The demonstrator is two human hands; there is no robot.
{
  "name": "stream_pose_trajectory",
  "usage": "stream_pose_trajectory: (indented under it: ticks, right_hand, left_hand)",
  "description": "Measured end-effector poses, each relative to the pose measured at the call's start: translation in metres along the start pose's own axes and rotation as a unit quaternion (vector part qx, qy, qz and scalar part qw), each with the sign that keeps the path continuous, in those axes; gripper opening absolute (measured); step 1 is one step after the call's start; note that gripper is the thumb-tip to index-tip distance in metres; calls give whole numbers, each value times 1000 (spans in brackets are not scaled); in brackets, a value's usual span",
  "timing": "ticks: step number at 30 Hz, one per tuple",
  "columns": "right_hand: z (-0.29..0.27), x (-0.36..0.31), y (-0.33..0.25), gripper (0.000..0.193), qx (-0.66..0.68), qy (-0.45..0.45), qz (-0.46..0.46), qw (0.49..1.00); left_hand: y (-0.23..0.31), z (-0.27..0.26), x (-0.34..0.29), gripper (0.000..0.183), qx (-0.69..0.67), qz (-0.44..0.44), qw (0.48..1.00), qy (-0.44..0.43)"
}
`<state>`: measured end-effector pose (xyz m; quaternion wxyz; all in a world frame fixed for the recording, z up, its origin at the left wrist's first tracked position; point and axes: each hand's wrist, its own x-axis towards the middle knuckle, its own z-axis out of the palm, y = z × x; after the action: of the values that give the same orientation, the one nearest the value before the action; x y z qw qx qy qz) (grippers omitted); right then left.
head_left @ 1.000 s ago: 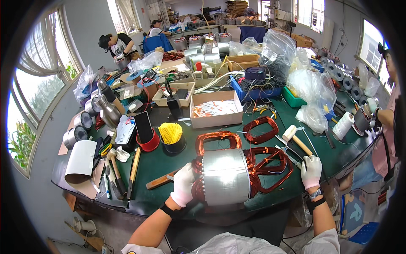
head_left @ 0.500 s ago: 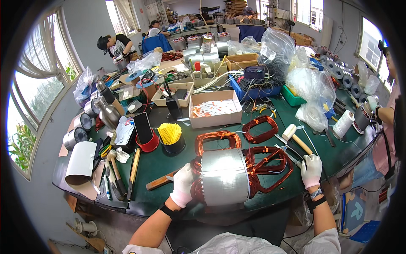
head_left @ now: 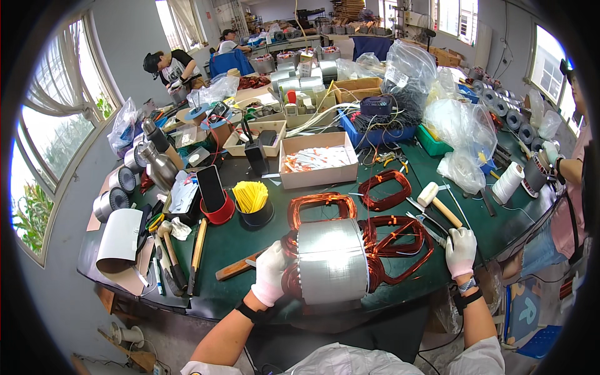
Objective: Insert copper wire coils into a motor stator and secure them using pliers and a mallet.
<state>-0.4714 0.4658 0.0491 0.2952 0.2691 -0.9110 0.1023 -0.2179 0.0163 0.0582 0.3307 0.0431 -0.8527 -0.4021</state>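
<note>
Metal cylinder (head_left: 332,262) near bench (head_left: 234,247) front edge.
Left hand (head_left: 270,273) at coils (head_left: 290,279), right hand (head_left: 460,251) by hand tool (head_left: 436,237); can't tell grips.

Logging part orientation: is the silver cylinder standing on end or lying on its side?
On its side: the silver cylinder lies curved wall up, copper windings at left and right ends.

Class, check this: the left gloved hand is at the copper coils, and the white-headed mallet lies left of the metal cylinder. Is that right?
No: the white-headed mallet lies right of the metal cylinder, as the head view shows. The left gloved hand is at the copper coils.
</note>
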Motion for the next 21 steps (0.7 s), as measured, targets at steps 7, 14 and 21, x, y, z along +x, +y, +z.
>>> stream_pose_trajectory:
  ticks: [7, 14, 21]
  right_hand:
    - [1, 0, 0, 18, 0, 3, -3, 1000]
    - [-2, 1, -1, 18, 0, 6, -1, 1000]
    - [-2, 1, -1, 17, 8, 10, -5, 1000]
  left_hand:
    - [-5, 2, -2, 47, 15, -4, 1000, -2]
    - [1, 0, 1, 50, 16, 4, 1000, -9]
    - [-4, 0, -2, 49, 35, 18, 999, -14]
